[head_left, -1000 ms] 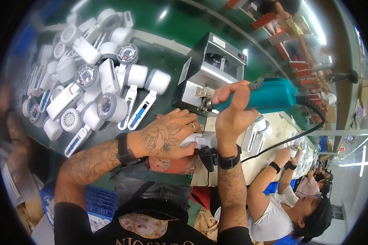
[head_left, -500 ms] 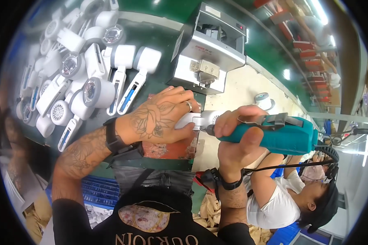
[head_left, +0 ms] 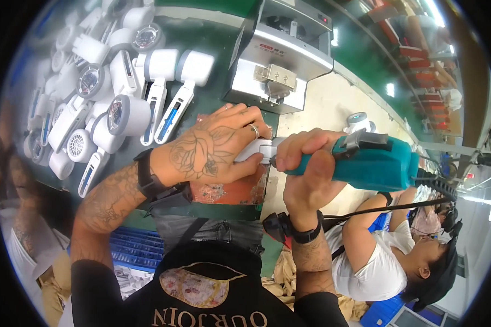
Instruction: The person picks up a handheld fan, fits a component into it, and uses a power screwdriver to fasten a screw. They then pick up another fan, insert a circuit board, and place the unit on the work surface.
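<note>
My left hand (head_left: 215, 144) is closed over a white handheld fan (head_left: 265, 149), pressing it down at the edge of a worn red pad (head_left: 223, 191). Only the fan's joint and a bit of its head show between my hands. In my right hand (head_left: 311, 171) is a teal electric screwdriver (head_left: 373, 162), lying nearly level with its tip pointing left. The tip meets the fan near its joint, close to my left thumb; whether it sits in a screw cannot be seen.
Many white fans (head_left: 128, 115) are heaped on the green table at the left. A grey machine with a metal fixture (head_left: 275, 79) stands beyond my hands. Another white fan (head_left: 358, 122) lies on the pale surface at right. A co-worker in a white shirt (head_left: 365, 267) sits at right, near the screwdriver's cord.
The screwdriver and my right hand have shifted a little left and up, closer against the fan. My left hand keeps its hold. The view has moved slightly.
</note>
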